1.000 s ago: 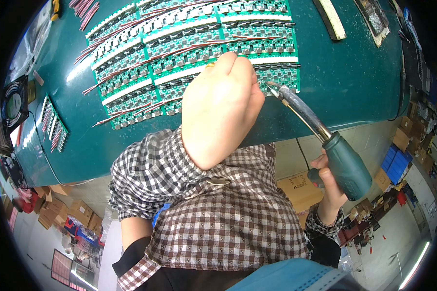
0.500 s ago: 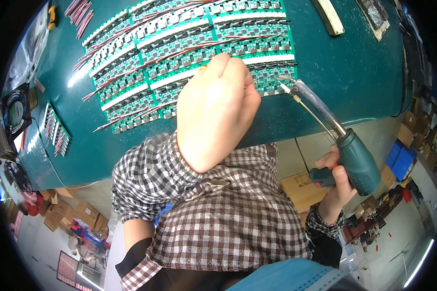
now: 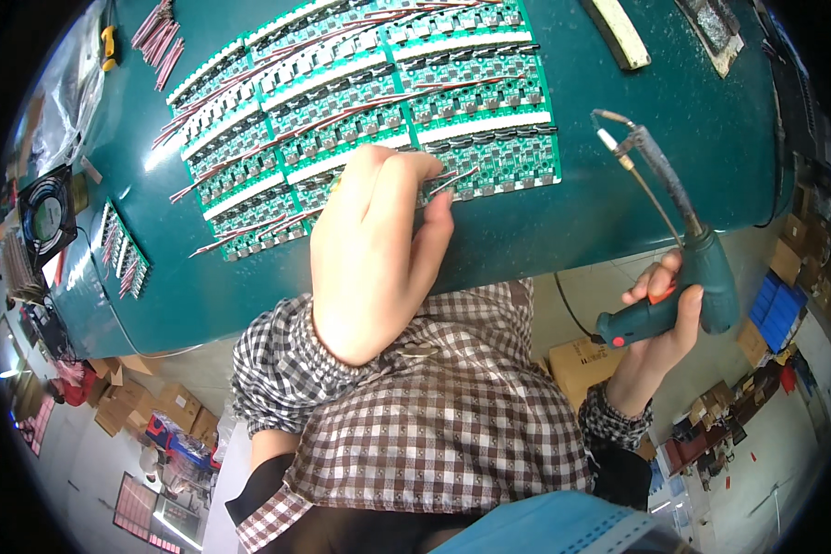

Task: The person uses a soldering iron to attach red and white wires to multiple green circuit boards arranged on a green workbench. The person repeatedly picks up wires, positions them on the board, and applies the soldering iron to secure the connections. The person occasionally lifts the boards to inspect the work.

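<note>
A panel of green circuit boards [image 3: 489,171] lies on the table, with white connector rows and red-and-black wires [image 3: 337,103] laid across it. My left hand [image 3: 369,245] rests over the panel's near edge. Its fingers are curled, and short thin wires [image 3: 457,179] come out between index finger and thumb; the exact pinch is partly hidden. In my right hand [image 3: 660,323] is a green soldering gun [image 3: 711,277] with a red trigger, gripped by the handle. Its metal tip and solder feed tube [image 3: 635,166] point up and left, off the panel's right side.
A separate narrow circuit board with wires [image 3: 125,249] lies at the left, near a black fan [image 3: 46,217]. Wire bundles [image 3: 160,42] and a yellow-handled tool [image 3: 109,46] lie at the far left. A pale bar [image 3: 619,37] and a solder-stained tray [image 3: 716,32] are at the far right.
The soldering gun's tip has come away from the board's right end, moving up and right. My left hand has shifted left and a little nearer, uncovering short wires on the near row.
</note>
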Available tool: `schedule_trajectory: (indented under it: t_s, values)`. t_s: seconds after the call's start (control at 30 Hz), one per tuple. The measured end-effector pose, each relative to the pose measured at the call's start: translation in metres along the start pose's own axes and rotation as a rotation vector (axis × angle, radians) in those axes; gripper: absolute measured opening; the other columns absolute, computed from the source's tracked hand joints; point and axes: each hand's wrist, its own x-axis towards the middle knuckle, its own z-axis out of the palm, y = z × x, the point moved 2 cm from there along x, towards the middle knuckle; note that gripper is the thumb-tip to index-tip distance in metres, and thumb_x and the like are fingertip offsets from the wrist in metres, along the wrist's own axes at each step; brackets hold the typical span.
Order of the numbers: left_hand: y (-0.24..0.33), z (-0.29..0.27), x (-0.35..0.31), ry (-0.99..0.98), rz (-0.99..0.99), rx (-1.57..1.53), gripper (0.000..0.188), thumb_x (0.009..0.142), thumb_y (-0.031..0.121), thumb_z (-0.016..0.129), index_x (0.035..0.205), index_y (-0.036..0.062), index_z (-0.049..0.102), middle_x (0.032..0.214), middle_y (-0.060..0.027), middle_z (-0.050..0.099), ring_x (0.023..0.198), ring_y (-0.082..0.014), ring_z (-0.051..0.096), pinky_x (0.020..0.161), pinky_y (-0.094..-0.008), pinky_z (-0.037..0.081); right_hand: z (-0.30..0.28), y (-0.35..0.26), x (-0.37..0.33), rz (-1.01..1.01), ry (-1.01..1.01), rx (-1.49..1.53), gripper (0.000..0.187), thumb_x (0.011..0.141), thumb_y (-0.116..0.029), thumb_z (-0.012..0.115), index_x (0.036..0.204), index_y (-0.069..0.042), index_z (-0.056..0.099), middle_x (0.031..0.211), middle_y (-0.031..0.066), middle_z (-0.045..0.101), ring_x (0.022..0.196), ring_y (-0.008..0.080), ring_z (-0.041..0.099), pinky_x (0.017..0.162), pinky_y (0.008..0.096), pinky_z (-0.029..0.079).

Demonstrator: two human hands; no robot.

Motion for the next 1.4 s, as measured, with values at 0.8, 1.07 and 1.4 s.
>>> schedule_trajectory:
  t_s: [0.8,1.07,1.4]
  values:
    - [0.023,-0.010,0.006,-0.014,-0.110,-0.910,0.027,0.085,0.001,0.065,0.110,-0.0009,0.056,0.095,-0.0039,0.060,0.079,-0.0075,0.057,0.071,-0.0200,0.046,0.029,-0.046,0.038,-0.143,0.009,0.115,0.034,0.092,-0.024,0.057,0.107,0.005,0.054,0.085,0.0093,0.060,0.070,0.0221,0.066,0.052,0.0276,0.055]
    - [0.021,-0.015,0.021,-0.006,-0.457,-1.602,0.022,0.092,0.016,0.061,0.109,0.0023,0.057,0.090,-0.0033,0.062,0.075,-0.0061,0.056,0.067,-0.0196,0.047,0.077,-0.008,-0.002,0.006,-0.271,0.252,0.042,0.093,-0.034,0.056,0.106,0.004,0.048,0.086,0.0085,0.055,0.069,0.0202,0.062,0.049,0.0260,0.053]
    - [0.004,-0.019,0.014,0.050,-0.489,-1.840,0.013,0.093,0.015,0.059,0.098,0.0031,0.060,0.082,-0.0009,0.061,0.069,-0.0057,0.055,0.062,-0.0195,0.046,0.106,-0.006,-0.015,-0.017,-0.244,0.125,0.043,0.090,-0.033,0.060,0.106,0.006,0.050,0.083,0.0095,0.058,0.064,0.0206,0.062,0.049,0.0275,0.053]
